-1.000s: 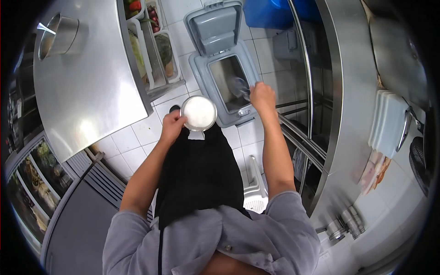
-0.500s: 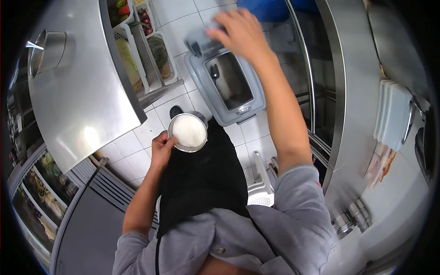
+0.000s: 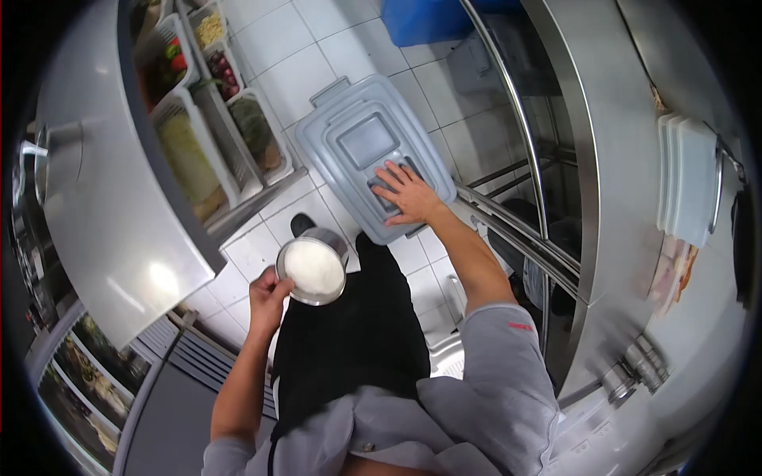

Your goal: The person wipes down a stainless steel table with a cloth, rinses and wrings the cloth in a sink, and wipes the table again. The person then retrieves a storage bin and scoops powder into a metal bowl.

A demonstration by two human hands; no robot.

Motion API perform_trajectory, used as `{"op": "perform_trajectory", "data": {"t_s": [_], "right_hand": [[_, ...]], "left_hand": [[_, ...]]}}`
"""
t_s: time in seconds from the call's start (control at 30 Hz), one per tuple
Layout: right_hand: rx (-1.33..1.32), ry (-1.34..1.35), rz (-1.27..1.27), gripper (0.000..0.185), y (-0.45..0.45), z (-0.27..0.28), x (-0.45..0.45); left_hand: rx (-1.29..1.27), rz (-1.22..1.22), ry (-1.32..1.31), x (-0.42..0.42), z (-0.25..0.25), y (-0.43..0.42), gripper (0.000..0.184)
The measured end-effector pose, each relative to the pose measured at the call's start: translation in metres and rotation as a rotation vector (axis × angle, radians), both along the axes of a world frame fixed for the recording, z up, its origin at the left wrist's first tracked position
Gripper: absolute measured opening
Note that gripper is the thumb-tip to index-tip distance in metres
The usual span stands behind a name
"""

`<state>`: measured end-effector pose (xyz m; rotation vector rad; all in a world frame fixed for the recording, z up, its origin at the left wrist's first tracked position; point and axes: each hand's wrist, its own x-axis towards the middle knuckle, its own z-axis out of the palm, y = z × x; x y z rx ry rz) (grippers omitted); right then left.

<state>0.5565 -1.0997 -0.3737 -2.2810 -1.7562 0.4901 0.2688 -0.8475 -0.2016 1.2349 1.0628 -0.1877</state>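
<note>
My left hand [image 3: 268,300] grips the rim of a round metal pot [image 3: 340,242] in front of my apron. The pot is filled with something white and fine [image 3: 312,268]; I cannot tell whether it is rice or sugar. My right hand [image 3: 406,194] lies with fingers spread on the grey lid [image 3: 325,131] of a plastic storage bin on the floor. That lid covers the bin's opening, so the inside is hidden.
To the left is a steel counter [image 3: 87,206], with vegetable crates [image 3: 226,159] beside it. A steel rack with rails [image 3: 520,119] stands at the right. Beyond the bin sits a blue container [image 3: 421,24]. White stacked trays [image 3: 683,182] are at the far right.
The lid was folded back and the bin stood open, a dark-handled thing inside. Now the lid is shut, and my right hand has come down onto it. The pot stays in my left hand.
</note>
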Motion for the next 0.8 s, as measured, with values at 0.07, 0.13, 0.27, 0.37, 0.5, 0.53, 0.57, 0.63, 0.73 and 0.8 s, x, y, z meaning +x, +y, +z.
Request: {"op": "perform_trajectory", "data": {"t_s": [0.07,0.13,0.27,0.37,0.5,0.53,0.57,0.63,0.73,0.8], "right_hand": [[-0.059,-0.019,0.077,0.087,-0.007,-0.015,0.008],[-0.106,-0.011,0.037,0.092,-0.010,-0.019,0.000],[-0.069,0.016,-0.231,0.093,-0.026,-0.027,-0.014],[-0.120,0.040,-0.536,0.092,-0.036,-0.023,-0.047],[-0.104,-0.085,-1.008,0.091,-0.030,-0.029,-0.072],[-0.096,-0.118,-1.092,0.091,-0.029,-0.030,-0.067],[-0.089,-0.149,-1.176,0.091,-0.029,-0.031,-0.058],[-0.051,-0.170,-1.279,0.091,-0.035,-0.034,-0.034],[-0.178,-0.286,-1.310,0.089,-0.058,-0.035,0.026],[-0.253,-0.228,-1.427,0.088,-0.076,-0.038,0.075]], "left_hand": [[0.025,-0.020,-0.043,-0.007,-0.011,0.001,0.022],[0.029,-0.014,-0.088,-0.006,-0.013,0.001,0.021],[-0.010,-0.012,-0.017,0.006,-0.018,-0.002,0.018],[0.009,-0.091,-0.102,-0.002,-0.035,0.004,0.012],[-0.023,-0.082,-0.107,0.000,-0.034,-0.002,0.012],[-0.027,-0.084,-0.111,0.001,-0.035,-0.001,0.012],[-0.034,-0.022,-0.043,0.019,-0.015,-0.008,0.023],[-0.033,-0.029,-0.046,0.015,-0.016,-0.007,0.022],[-0.045,-0.017,-0.006,0.014,-0.006,-0.009,0.021],[-0.019,-0.033,0.006,0.013,-0.005,-0.010,0.020]]}}
